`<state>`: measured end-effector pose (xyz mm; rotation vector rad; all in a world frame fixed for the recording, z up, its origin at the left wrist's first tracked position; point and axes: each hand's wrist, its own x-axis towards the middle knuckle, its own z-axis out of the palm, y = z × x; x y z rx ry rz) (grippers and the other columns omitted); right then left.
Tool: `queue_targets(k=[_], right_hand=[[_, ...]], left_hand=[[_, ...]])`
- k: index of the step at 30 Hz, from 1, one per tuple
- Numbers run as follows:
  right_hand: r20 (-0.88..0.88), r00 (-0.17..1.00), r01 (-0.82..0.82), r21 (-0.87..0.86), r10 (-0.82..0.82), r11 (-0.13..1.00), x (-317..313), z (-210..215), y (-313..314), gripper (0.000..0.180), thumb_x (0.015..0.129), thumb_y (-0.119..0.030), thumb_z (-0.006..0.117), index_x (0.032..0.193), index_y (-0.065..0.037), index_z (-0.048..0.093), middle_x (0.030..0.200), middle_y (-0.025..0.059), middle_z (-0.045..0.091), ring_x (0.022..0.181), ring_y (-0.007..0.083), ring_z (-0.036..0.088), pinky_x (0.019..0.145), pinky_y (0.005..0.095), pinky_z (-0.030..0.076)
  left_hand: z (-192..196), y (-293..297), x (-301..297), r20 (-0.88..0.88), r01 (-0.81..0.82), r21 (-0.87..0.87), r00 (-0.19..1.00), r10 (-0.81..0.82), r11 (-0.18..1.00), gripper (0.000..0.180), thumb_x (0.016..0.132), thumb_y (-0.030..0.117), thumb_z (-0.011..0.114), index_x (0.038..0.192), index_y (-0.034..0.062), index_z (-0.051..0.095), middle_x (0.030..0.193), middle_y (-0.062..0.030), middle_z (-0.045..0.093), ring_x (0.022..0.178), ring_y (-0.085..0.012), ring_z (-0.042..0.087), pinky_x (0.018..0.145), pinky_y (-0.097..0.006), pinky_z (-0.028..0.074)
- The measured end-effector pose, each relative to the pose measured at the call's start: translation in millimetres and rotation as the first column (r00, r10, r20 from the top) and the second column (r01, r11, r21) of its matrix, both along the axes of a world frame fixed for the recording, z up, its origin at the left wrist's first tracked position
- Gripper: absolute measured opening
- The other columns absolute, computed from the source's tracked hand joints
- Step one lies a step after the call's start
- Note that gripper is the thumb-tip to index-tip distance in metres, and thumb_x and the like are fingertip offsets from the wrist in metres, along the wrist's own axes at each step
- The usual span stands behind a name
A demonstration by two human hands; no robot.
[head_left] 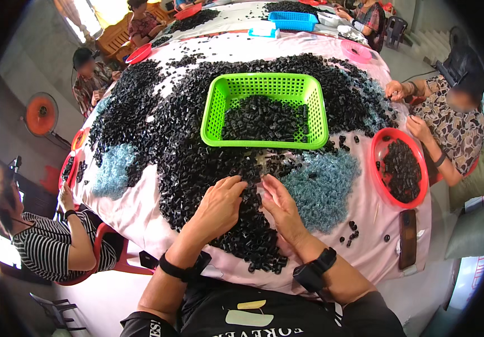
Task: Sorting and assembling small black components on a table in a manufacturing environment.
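Note:
My left hand is closed over a large heap of small black plastic parts. Its thumb and fingers come together at the tips, and what they pinch is too small to make out. Close beside it, my right hand is also closed, fingertips pressed together near a pale glint. Whatever it grips cannot be told. To its right spreads a pile of small clear bluish plastic parts. Just beyond both hands, a green perforated basket sits on the heap with black pieces inside.
A red basin of black pieces and a phone lie at the right on the pink cloth. Another clear pile is at left. People sit around the table, one close on each side. A blue basket stands far off.

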<state>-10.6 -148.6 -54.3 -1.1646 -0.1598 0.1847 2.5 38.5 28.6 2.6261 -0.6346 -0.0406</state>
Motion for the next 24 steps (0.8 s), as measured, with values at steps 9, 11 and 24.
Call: queue_targets(k=[9, 11, 24], right_hand=[[0.019, 0.982, 0.19, -0.053, -0.189, 0.98, -5.6, -1.8, 3.8, 0.065, 0.109, -0.038, 0.044, 0.153, 0.006, 0.024, 0.151, 0.0248, 0.042, 0.139, 0.0306, 0.045, 0.115, 0.038, 0.037], [-0.017, 0.979, 0.205, -0.015, -0.205, 0.979, -5.9, 1.5, 3.8, 0.071, 0.109, -0.043, 0.043, 0.156, 0.005, 0.018, 0.153, 0.0243, 0.039, 0.142, 0.032, 0.043, 0.117, 0.0403, 0.035], [0.063, 0.993, 0.107, -0.118, -0.1, 0.987, -2.9, 3.7, -0.3, 0.085, 0.107, -0.054, 0.039, 0.159, 0.006, 0.009, 0.156, 0.0272, 0.036, 0.145, 0.0321, 0.037, 0.119, 0.0379, 0.029]], left_hand=[[-14.9, -43.0, 48.9, 0.042, 0.256, 0.063, 0.965, -0.258, 0.965, 0.05, 0.084, 0.003, 0.059, 0.133, 0.0016, 0.056, 0.14, -0.0183, 0.055, 0.131, -0.0394, 0.05, 0.106, -0.047, 0.045], [-21.4, -40.4, 51.1, 0.055, 0.201, 0.158, 0.976, -0.212, 0.967, 0.048, 0.085, 0.004, 0.059, 0.132, 0.0024, 0.057, 0.141, -0.0181, 0.055, 0.131, -0.0381, 0.051, 0.105, -0.048, 0.045], [0.0, -5.2, 29.8, -0.003, -0.051, 0.343, 0.998, 0.056, 0.938, 0.036, 0.09, 0.009, 0.059, 0.126, 0.0038, 0.064, 0.132, -0.0183, 0.062, 0.127, -0.0351, 0.054, 0.101, -0.046, 0.047]])
